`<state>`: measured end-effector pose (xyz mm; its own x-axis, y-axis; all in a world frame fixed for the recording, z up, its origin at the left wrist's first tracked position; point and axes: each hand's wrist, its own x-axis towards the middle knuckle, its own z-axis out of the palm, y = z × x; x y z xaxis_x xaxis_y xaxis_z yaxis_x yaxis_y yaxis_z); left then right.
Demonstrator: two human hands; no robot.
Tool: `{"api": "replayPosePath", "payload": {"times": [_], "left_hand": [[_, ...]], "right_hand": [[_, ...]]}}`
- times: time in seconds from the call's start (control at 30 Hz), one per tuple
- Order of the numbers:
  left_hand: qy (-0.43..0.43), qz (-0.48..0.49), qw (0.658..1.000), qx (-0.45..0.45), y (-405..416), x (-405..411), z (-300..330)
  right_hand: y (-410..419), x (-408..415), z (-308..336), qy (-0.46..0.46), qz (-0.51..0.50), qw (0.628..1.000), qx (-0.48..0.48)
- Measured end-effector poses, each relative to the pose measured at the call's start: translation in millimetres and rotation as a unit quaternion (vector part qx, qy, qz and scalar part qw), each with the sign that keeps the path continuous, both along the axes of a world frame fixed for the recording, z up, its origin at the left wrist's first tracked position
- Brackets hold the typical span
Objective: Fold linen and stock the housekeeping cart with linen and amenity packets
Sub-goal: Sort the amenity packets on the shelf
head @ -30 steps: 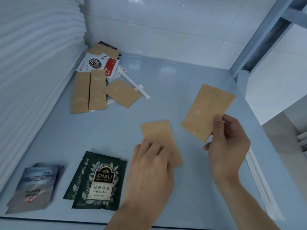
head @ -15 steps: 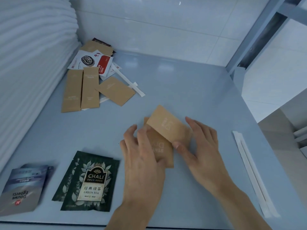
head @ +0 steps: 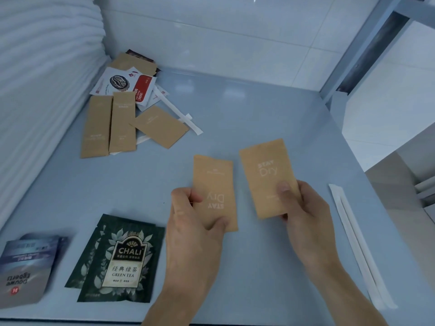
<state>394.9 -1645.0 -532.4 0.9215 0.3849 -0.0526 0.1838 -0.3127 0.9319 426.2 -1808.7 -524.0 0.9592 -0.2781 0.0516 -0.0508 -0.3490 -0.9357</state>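
Closest to the camera, along the front edge of the pale blue cart shelf [head: 247, 109], there's a small stack of dark green tea sachets [head: 117, 264] and, to its left, a blurry grey-blue coffee packet [head: 26, 267].

Just past those, both hands are busy. The left hand [head: 190, 229] pinches a kraft "Stay Dry" packet [head: 214, 184] by its lower end, printed text upside down. The right hand [head: 306, 215] has its thumb over the lower corner of a second kraft "Stay Dry" packet [head: 268, 175], text right way up. The two packets sit side by side with a slim gap, not touching. Can't really tell if they're lifted off the shelf or resting on it.

Off to the right lie two white paper-wrapped sticks [head: 360, 250], parallel.

Looks to me like the step is pairing these two into a neat stack. If so: spin the left one so the print matches, line up the edges, then set them down next to the tea so like stays with like. A light grip is enough, since the paper would crease easily.

Further back there's an unsorted pile of packets [head: 127, 107], kraft ones plus red and white coffee sachets, still waiting. The folded white linen stack [head: 40, 74] fills the left side.
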Motion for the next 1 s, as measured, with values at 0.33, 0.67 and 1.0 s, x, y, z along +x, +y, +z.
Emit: {"api": "replayPosePath", "payload": {"times": [0.33,0.67,1.0], "left_hand": [[-0.011,-0.001,0.995,-0.103,11.8,-4.9,9.0],[0.02,-0.032,0.989,-0.144,13.0,-23.0,26.8],[0.127,-0.161,0.948,0.242,35.4,-52.0,41.7]], "right_hand": [[43.2,-14.7,6.2,0.036,0.034,0.999,0.002],[38.5,-31.0,21.7,0.133,0.073,0.984,0.097],[34.5,-67.2,18.1,0.112,0.102,0.969,-0.193]]}}
